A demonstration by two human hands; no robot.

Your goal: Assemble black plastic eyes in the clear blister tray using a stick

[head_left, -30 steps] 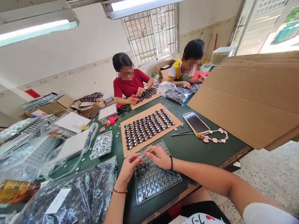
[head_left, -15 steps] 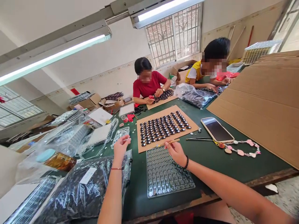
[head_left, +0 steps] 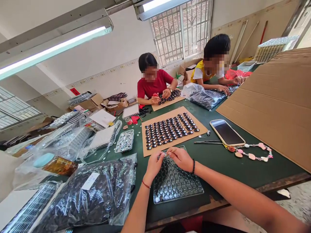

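My left hand (head_left: 155, 165) and my right hand (head_left: 181, 158) meet over the top edge of a clear plastic tray (head_left: 178, 184) with rows of round hollows. The left thumb and fingers are pinched together; whatever is between them is too small to make out. A thin wooden-handled stick is in my right fingers, mostly hidden now by the hand. Just beyond lies a cardboard sheet (head_left: 147, 152) carrying rows of small black pieces with white ovals (head_left: 167, 129). Left of it stands a small clear box (head_left: 124, 141) of small, shiny, whitish pieces.
A bulky bag of dark pieces (head_left: 97, 191) lies at left, near a jar (head_left: 57, 165). Tweezers (head_left: 207, 142) and a phone (head_left: 227, 132) with a beaded strap are at right, below a large cardboard sheet (head_left: 272, 106). Two people work across the table (head_left: 233, 171).
My left hand has moved right and down from beside the small box to meet my right hand over the tray. My right hand has stayed nearly in place, its stick now mostly hidden.
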